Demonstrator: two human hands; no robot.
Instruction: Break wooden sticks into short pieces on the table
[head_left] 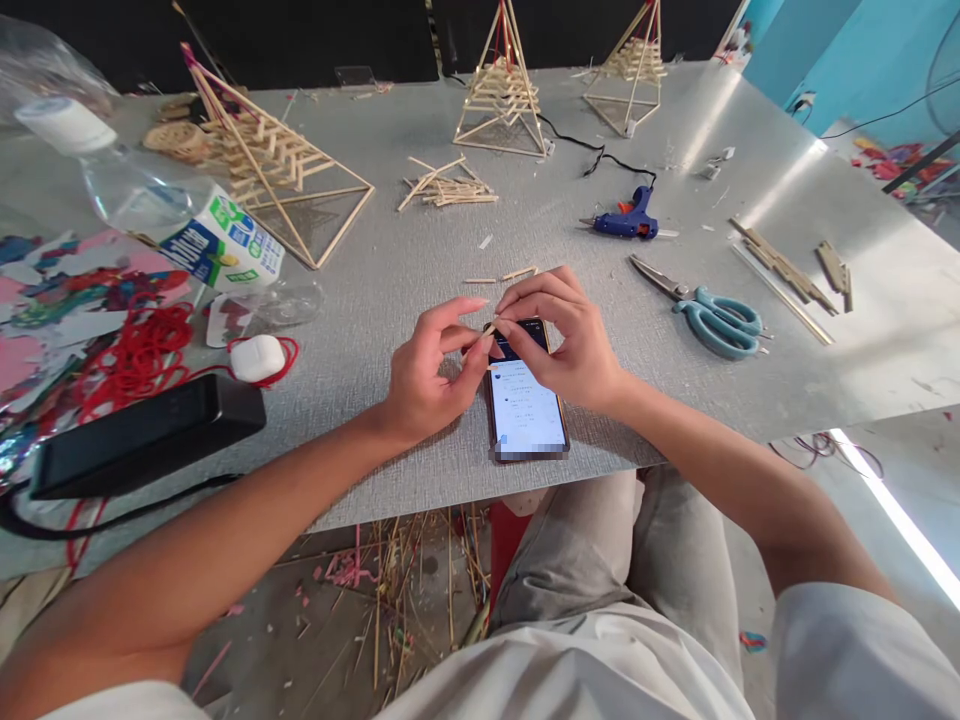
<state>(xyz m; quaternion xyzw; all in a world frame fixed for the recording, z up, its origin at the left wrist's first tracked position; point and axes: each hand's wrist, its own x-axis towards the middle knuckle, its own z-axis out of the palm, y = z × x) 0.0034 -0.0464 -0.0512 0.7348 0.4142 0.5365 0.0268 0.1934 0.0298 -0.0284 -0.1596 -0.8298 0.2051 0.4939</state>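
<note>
Left grip [424, 375] and right grip [566, 345] both pinch one short wooden stick [487, 330] at thumb and fingertips, one at each end, which holds it level just above the phone [529, 410]. The phone lies face up on the worktop [420, 260] near its front edge, screen lit, probably so it can be read while handling the stick. Glue gun [628, 221] and scissors [712, 318] lie to the right, within reach.

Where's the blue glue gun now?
Head view, right of centre on the grey table: blue glue gun lies beyond the right hand, just behind the teal-handled scissors.
</note>
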